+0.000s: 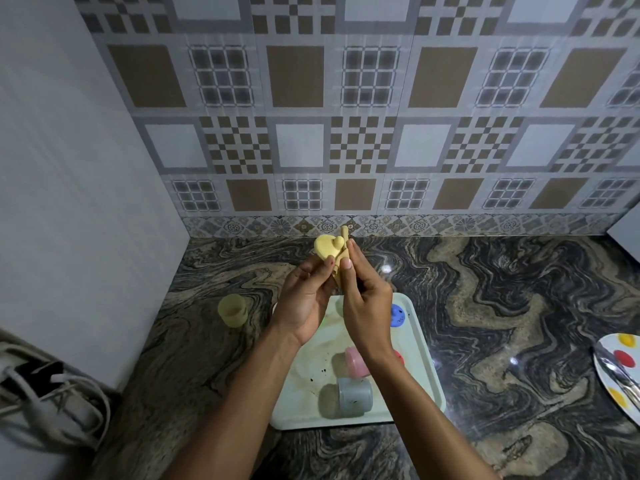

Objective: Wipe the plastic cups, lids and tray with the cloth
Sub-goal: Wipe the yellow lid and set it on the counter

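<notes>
Now, over the tray [426, 358], left hand [304, 301] grips the yellow lid [326, 250], right hand [365, 306] pinches the cloth [344, 235].

Both hands are up over the marble counter [502, 306]: left hand [304, 299] grips a yellow lid [327, 252], and right hand [367, 306] pinches the beige cloth [343, 237] right against it. Below them the pale green tray [420, 344] has a pink cup [356, 362] and a grey cup [349, 396] lying on their sides, plus a blue lid [398, 315] near the far edge. A yellow cup [232, 310] stands upright on the counter just left of the tray, and a spotted plate [620, 368] sits way off to the right.
</notes>
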